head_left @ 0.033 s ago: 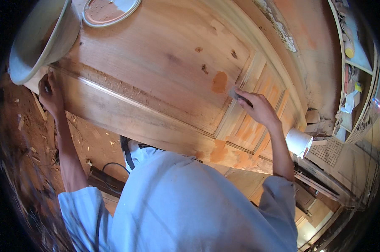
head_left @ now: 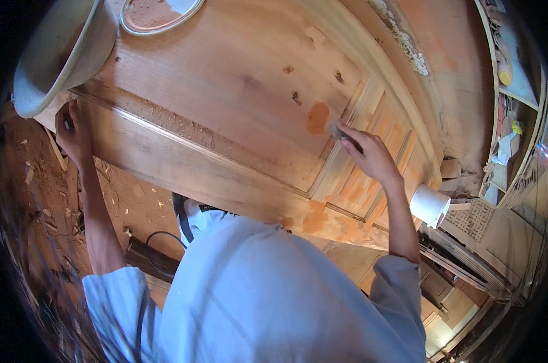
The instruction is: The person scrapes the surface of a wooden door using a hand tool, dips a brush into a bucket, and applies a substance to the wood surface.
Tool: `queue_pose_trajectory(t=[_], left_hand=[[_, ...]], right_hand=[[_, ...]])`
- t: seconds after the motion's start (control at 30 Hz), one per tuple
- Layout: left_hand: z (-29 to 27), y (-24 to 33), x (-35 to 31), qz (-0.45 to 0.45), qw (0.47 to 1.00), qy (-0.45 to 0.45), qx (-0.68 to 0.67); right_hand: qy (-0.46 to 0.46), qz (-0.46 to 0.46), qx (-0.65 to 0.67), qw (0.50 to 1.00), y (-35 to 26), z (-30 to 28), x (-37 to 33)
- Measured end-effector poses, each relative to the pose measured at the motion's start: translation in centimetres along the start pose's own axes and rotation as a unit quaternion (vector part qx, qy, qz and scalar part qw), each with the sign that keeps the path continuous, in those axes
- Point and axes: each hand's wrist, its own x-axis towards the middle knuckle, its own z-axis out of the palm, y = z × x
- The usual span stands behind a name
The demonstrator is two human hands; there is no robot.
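A wooden panelled door [head_left: 225,78] lies flat before me. My right hand [head_left: 371,156] is closed around a small grey scraper blade [head_left: 334,129], its end beside a round patch of orange filler [head_left: 317,117] on the large panel. Dark knots [head_left: 295,97] dot the wood above that patch. At the door's left end, just below a large pale bucket [head_left: 68,78], my left hand [head_left: 73,134] rests with curled fingers by the edge. What those fingers hold, if anything, is hidden. More orange filler [head_left: 315,218] is smeared over the near right frame.
A round lid [head_left: 159,30] with orange paste lies at the top left of the door. Near its right end stands a small white tub [head_left: 430,206]. Shelves [head_left: 516,97] with odds and ends line the far right. Wood chips litter the brown floor [head_left: 135,202].
My right hand and the scraper have shifted slightly left and away from me, toward the orange patch. My left hand stays by the bucket.
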Motion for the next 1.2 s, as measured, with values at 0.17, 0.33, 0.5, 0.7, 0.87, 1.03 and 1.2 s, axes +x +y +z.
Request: queue_pose_trajectory(t=[0.17,0.33,0.5,0.7,0.87,1.03,1.2], left_hand=[[0.3,-0.3,0.5,0.020,1.000,0.017,0.001],[0.4,-0.3,0.5,0.015,1.000,0.020,-0.010],[0.6,-0.8,0.0,-0.012,1.000,0.005,-0.008],[-0.1,0.1,0.1,-0.016,1.000,-0.004,-0.010],[0.0,0.9,0.6,-0.035,0.997,-0.051,0.035],[0.0,0.1,0.0,0.007,0.999,0.032,-0.040],[0.0,1.2,-0.2,0.008,1.000,-0.003,-0.015]], right_hand=[[0.178,-0.011,0.100,0.979,-2.4,7.0,1.8],[0.253,0.004,0.049,0.966,-3.1,9.8,0.6],[0.055,0.069,0.044,0.995,-0.1,3.9,-2.4],[0.046,0.013,-0.016,0.999,-6.7,-0.8,3.5],[0.063,0.001,-0.057,0.996,-3.9,1.4,2.9],[-0.068,0.057,-0.088,0.992,-3.5,-1.3,0.7],[-0.015,0.043,0.009,0.999,-1.6,1.0,-0.8]])
